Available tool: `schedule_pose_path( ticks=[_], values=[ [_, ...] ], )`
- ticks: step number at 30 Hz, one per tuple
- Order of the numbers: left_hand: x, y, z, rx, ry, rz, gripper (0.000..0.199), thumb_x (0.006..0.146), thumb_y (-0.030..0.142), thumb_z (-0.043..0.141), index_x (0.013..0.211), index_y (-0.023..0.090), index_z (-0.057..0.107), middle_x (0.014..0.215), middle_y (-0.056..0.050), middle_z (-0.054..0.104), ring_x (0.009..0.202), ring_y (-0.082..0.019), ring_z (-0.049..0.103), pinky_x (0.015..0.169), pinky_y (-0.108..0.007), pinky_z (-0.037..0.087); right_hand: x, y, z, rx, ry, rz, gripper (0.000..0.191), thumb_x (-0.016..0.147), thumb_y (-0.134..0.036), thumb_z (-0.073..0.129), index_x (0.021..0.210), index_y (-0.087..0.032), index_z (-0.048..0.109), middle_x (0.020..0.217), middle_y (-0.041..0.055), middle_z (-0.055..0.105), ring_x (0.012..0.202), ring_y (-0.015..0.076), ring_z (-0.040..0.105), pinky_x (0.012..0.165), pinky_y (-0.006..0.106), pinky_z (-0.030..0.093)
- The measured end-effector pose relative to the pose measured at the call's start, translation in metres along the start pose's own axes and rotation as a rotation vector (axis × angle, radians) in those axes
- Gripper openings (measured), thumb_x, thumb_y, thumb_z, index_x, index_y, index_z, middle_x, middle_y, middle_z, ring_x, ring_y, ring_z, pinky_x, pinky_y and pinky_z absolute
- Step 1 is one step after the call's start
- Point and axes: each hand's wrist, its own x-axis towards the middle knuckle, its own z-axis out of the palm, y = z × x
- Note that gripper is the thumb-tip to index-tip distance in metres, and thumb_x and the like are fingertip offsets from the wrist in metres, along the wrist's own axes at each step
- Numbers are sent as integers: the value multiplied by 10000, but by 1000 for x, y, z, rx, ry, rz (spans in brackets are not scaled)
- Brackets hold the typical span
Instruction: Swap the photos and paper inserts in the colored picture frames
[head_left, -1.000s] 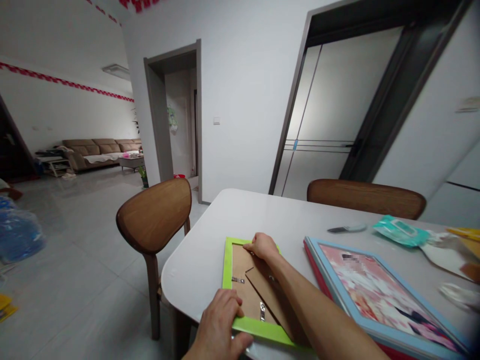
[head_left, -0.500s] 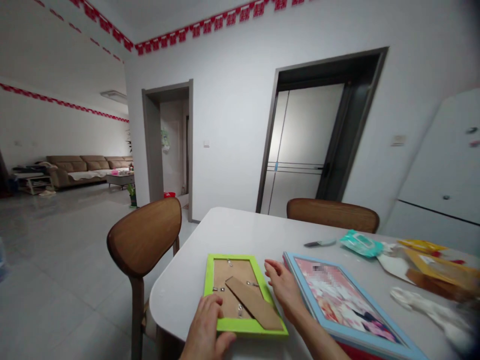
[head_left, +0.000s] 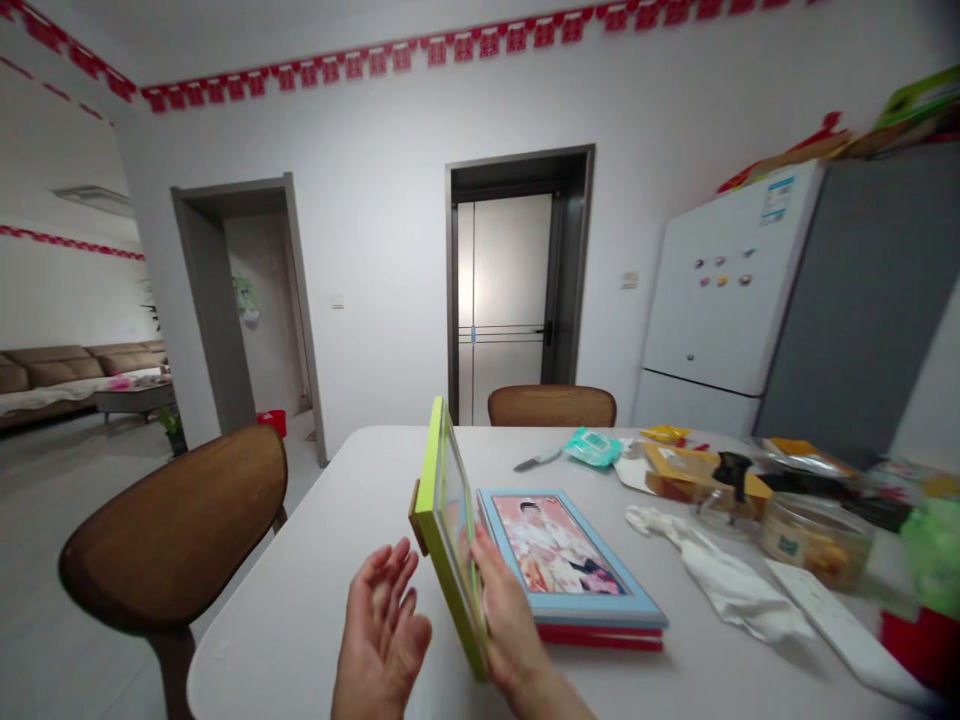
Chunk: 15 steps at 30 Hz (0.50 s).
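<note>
A lime-green picture frame (head_left: 430, 490) stands on edge above the table, its glazed front turned to the right and its brown stand at the left. My right hand (head_left: 501, 610) grips it from the glass side. Just left of the frame, my left hand (head_left: 384, 620) is palm up with its fingers apart, holding nothing. To the right lies a light-blue picture frame (head_left: 652, 610) with a pink-toned photo, face up on something red-edged. The green frame partly covers its left edge.
The white table (head_left: 300, 570) also bears a knife (head_left: 536, 461), a teal wipes pack (head_left: 592, 447), a white cloth (head_left: 731, 580), a clear tub (head_left: 817, 540) and yellow packaging (head_left: 664, 470). Wooden chairs stand at the left (head_left: 180, 520) and far side (head_left: 551, 405).
The green frame, lying back-up before, is now lifted and turned on edge in my right hand. My left hand has let go of it and turned palm up. The view has swung right.
</note>
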Motion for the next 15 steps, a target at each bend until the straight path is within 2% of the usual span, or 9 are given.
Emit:
schedule_pose_path(
  ticks=[1,3,5,7,10,13,15],
  values=[
    [4,12,9,-39,-45,19,697,547,464,690,1114,235,356,1211,-93,454,1125,-255,405,918,-378,355,6,-10,-21,5,36,25,568,798,-431,193,1304,-181,123,1226,77,450,973,186,529,719,305,454],
    [13,26,28,-67,-120,-21,733,609,403,660,1201,227,266,1162,-96,499,1067,-244,466,883,-377,390,21,-26,-62,-10,65,75,617,773,-395,304,1312,-173,101,1121,75,543,860,187,582,668,303,467],
    [21,22,44,-66,-154,-93,733,645,335,625,1239,192,219,1110,-104,538,1007,-237,513,855,-377,411,35,-35,-100,-71,90,123,616,743,-336,378,1297,-140,193,989,76,614,759,185,606,634,295,470],
    [28,1,56,-34,-162,-144,726,635,266,604,1242,149,225,1114,-119,536,996,-233,520,857,-361,409,47,-35,-131,-243,133,167,591,725,-296,412,1274,-134,265,940,60,634,704,165,608,618,271,469],
    [34,-43,65,86,-169,-155,666,636,200,560,1226,105,265,1155,-133,508,1027,-219,501,885,-317,384,57,-23,-164,-378,174,184,548,694,-243,452,1215,-92,377,894,73,649,653,163,602,589,259,458],
    [32,-80,66,254,-185,-146,625,671,195,519,1231,71,268,1190,-139,480,1072,-205,464,909,-289,354,60,-8,-186,-477,188,201,506,678,-215,458,1160,-62,448,841,84,662,615,168,601,558,255,450],
    [28,-93,66,357,-190,-124,605,688,194,501,1235,70,274,1223,-131,450,1113,-193,423,923,-272,332,60,0,-196,-528,207,197,518,682,-228,453,1174,-66,439,827,82,667,614,169,603,552,252,446]
  ],
)
